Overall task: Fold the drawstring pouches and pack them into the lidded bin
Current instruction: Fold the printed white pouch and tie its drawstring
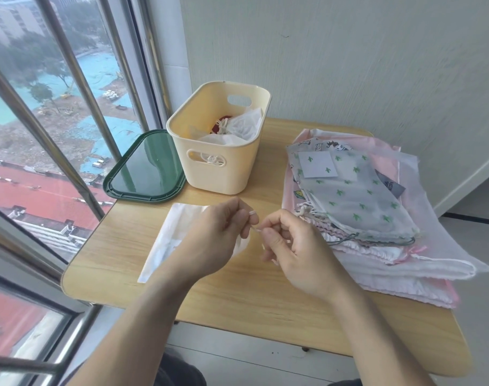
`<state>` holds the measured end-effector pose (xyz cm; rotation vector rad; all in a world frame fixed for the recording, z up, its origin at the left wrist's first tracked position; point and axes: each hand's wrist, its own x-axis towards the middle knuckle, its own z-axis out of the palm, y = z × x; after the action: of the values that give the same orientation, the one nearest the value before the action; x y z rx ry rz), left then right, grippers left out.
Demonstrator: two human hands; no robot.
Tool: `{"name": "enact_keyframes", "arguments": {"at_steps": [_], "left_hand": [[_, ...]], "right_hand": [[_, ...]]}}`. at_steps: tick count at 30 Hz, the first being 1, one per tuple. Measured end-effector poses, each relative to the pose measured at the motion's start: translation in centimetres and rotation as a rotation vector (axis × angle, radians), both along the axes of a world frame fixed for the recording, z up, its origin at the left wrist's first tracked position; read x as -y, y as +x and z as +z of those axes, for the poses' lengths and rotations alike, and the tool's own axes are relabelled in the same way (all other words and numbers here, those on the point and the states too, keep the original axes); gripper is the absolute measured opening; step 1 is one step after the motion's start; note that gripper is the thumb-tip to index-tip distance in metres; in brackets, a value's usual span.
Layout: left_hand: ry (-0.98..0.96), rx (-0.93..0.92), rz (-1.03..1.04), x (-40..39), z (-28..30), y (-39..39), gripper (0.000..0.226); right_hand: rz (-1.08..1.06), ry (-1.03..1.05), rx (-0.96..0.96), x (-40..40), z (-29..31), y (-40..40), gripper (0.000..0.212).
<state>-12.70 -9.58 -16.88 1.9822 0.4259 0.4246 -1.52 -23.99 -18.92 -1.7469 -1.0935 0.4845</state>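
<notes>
- Right now both hands work over the front middle of the table [265, 296], fingers curled.
- Left hand [209, 240] pinches a thin white cord [255, 229] between thumb and fingertips; a bit of the cord shows above its fingers.
- Right hand [296, 254] pinches the same cord at its other side, so the short stretch runs between the two hands, which sit just beside each other.
- Under the left hand and wrist lies a flat white pouch [168, 240], narrow and angled, resting on the table left of centre.
- Behind the hands stands the cream bin [218, 168], uncovered, with pale pouches, cords and something red inside; a cord shows through its front handle slot.
- Touching the bin's left side lies the dark green lid [145, 168], flat on the table's back left corner.
- To the right, a pile [377, 218] of unfolded pouches covers the table's right part: a translucent one with green prints on top, pink and white ones below, the edges hanging past the table's rim.
- Left of the table is a window [42, 135] with metal bars; behind the table is a pale wall [349, 65].
</notes>
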Motion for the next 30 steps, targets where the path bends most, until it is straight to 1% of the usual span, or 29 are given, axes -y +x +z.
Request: {"name": "enact_keyframes", "arguments": {"at_steps": [3, 6, 9, 13, 14, 15, 17, 18, 20, 23, 25, 27, 28, 30], "left_hand": [[-0.013, 0.017, 0.029, 0.4, -0.4, 0.4, 0.025], [-0.024, 0.020, 0.047, 0.7, -0.4, 0.6, 0.024], [-0.021, -0.030, 0.015, 1.0, -0.4, 0.7, 0.022], [0.075, -0.124, -0.091, 1.5, -0.3, 0.7, 0.031], [0.057, -0.161, -0.140, 1.4, -0.1, 0.6, 0.032], [-0.022, -0.190, -0.191, 1.4, 0.0, 0.5, 0.032], [-0.240, -0.214, -0.278, 1.3, 0.1, 0.5, 0.032], [-0.301, -0.220, -0.303, 1.4, 0.2, 0.4, 0.038], [-0.286, -0.223, -0.283, 1.6, 0.1, 0.6, 0.042], [-0.175, -0.203, -0.158, 1.6, 0.3, 0.8, 0.049], [-0.199, -0.189, -0.101, 1.3, 0.4, 0.7, 0.049], [-0.240, -0.179, -0.086, 1.3, 0.5, 0.7, 0.047], [-0.247, -0.176, -0.093, 1.3, 0.5, 0.7, 0.046], [-0.240, -0.167, -0.096, 1.5, 0.5, 0.8, 0.049]], "right_hand": [[-0.017, 0.040, -0.070, 0.2, 0.6, -0.1, 0.014], [-0.023, 0.135, -0.175, 0.4, 1.1, -0.2, 0.015], [0.007, 0.164, -0.132, 0.7, 1.4, -0.2, 0.016], [0.019, 0.163, -0.096, 0.8, 1.5, -0.3, 0.012], [0.008, 0.165, -0.084, 0.7, 1.4, -0.2, 0.010], [-0.012, 0.166, -0.061, 0.7, 1.2, 0.0, 0.008], [-0.052, 0.158, -0.033, 0.7, 0.9, 0.5, 0.009], [-0.061, 0.138, -0.035, 0.7, 0.8, 0.7, 0.010], [-0.059, 0.079, -0.039, 0.8, 0.6, 1.0, 0.010], [-0.070, 0.069, -0.045, 1.0, 0.7, 1.2, 0.012], [-0.071, 0.107, -0.102, 1.3, 1.1, 1.4, 0.013], [-0.030, 0.107, -0.140, 1.5, 1.4, 1.3, 0.008], [-0.012, 0.099, -0.107, 1.5, 1.4, 1.1, 0.007], [-0.005, 0.103, 0.007, 1.3, 1.2, 0.9, 0.012]]}}
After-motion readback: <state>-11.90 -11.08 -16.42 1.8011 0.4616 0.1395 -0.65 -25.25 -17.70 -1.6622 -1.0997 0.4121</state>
